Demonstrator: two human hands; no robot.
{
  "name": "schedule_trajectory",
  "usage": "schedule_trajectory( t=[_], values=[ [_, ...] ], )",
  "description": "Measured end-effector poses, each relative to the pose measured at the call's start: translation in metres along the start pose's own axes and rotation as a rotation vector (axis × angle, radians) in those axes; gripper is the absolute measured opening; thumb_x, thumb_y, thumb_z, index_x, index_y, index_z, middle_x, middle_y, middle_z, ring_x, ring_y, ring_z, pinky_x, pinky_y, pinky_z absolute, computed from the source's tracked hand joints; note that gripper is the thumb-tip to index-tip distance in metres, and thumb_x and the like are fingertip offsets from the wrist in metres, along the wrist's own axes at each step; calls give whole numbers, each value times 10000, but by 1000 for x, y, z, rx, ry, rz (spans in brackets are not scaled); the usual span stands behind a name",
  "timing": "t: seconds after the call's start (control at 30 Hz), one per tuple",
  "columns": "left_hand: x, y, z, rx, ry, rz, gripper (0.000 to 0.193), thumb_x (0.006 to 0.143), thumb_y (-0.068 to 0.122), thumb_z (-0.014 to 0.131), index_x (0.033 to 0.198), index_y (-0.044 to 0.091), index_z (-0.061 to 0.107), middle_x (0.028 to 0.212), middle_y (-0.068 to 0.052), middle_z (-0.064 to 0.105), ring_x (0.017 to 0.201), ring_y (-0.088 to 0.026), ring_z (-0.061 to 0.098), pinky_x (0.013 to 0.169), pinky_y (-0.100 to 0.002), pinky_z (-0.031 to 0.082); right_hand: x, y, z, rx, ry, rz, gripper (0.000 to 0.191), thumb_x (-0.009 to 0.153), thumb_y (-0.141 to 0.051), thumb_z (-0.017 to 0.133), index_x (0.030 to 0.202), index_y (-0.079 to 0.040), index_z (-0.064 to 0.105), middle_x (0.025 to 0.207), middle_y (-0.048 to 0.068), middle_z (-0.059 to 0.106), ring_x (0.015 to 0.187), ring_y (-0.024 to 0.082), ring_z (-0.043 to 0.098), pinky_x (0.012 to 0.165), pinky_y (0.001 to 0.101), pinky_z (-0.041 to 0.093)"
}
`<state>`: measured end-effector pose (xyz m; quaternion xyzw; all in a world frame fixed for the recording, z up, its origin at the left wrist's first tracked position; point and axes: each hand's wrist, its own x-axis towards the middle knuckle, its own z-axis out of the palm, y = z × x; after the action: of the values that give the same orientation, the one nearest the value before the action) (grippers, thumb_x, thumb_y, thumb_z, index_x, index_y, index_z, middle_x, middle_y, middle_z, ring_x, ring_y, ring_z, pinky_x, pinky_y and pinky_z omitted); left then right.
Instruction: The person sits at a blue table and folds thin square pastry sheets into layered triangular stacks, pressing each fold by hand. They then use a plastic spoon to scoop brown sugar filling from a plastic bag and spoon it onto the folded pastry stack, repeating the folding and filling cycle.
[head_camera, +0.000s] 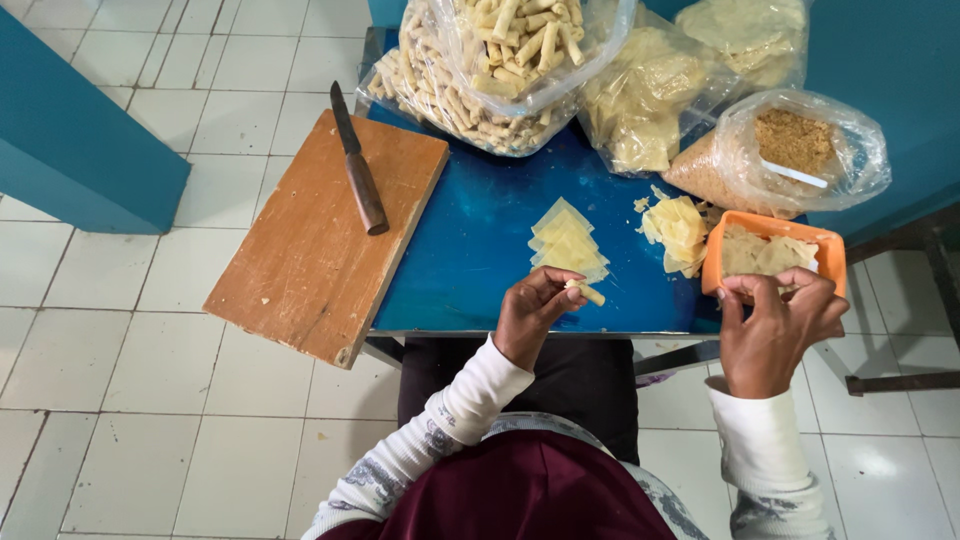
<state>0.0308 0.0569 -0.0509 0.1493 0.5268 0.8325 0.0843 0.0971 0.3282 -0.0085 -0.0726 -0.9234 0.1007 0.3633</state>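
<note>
Pale dough roll (588, 292), small and tube-shaped, sits pinched between the left hand (530, 315) fingertips at the blue table's (470, 250) near edge. Right hand (775, 325) fingers curl together over the orange plastic tub's (825, 250) rim, on the filling. Done: 2 clear bags heaped with finished rolls (500, 70). Left: stack of thin square wrappers (567, 240). Judged roughly midway.

Bright, even daylight; sharp, soft shadows
</note>
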Motion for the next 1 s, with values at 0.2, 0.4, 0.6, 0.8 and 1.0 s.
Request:
schedule_trajectory(
  t=[0.2,0.4,0.6,0.8,1.0],
  values=[
    [-3,1,2,-48,-8,-24,277,1004,165,690,1208,-18,654,1051,-86,737,970,-141,711,881,-292,580,8,-47,-17,325,-70,-90,175,916,-185,818,1071,-248,766,1147,48,413,1149,269,411,1053,405,343],
    [-6,1,0,-75,7,-18,261,1005,130,702,1206,-28,653,1042,-89,729,968,-138,698,882,-293,570,-1,-107,-18,549,-180,-204,325,928,-139,752,1219,-285,762,1065,33,439,1044,239,406,922,347,370],
    [-7,1,1,-94,8,22,230,994,97,713,1172,-36,654,1060,-89,734,977,-128,696,882,-286,571,-4,-125,-9,346,-92,-310,383,864,-204,835,1229,-294,766,1065,16,481,1006,240,421,942,419,317],
    [-12,4,5,-88,9,25,200,984,65,711,1150,-36,664,1056,-95,743,976,-133,706,872,-281,580,-7,-121,-3,176,51,-443,306,861,-231,876,1141,-294,770,1063,-7,505,1053,253,452,984,464,301],
    [-14,10,6,-140,-35,38,172,999,38,697,1154,-16,644,1028,-90,728,995,-147,715,878,-296,592,6,-122,-8,435,-72,-338,326,841,-239,863,1127,-191,715,1149,16,558,1129,263,505,989,435,374]
  ],
)
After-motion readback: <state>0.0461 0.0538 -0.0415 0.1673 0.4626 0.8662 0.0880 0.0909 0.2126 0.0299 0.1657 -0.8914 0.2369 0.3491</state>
